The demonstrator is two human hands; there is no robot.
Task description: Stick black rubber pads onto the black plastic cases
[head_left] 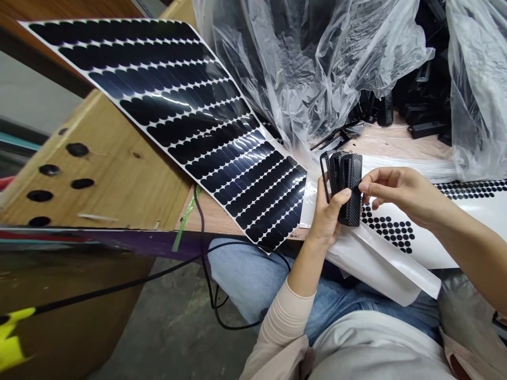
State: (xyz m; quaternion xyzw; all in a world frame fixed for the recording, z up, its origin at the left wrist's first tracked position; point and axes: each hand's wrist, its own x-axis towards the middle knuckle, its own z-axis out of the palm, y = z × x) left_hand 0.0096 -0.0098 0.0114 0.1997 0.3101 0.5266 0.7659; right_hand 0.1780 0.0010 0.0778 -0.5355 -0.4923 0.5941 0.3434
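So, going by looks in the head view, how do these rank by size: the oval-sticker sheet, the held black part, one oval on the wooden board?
1. The oval-sticker sheet, by far.
2. The black part in the left hand.
3. The oval on the wooden board.
The part sits nearer the camera, so that last gap is unsure.

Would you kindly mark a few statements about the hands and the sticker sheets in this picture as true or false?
1. The left hand holds a stack of black carbon-textured plastic pieces. True.
2. The right hand lies flat, well away from the pieces. False: its fingertips pinch the stack's upper right edge.
3. The large white sheet of black oval stickers lies left of both hands. True.
4. The glossy white sheet beneath the right hand carries red squares. False: it carries small black round dots.
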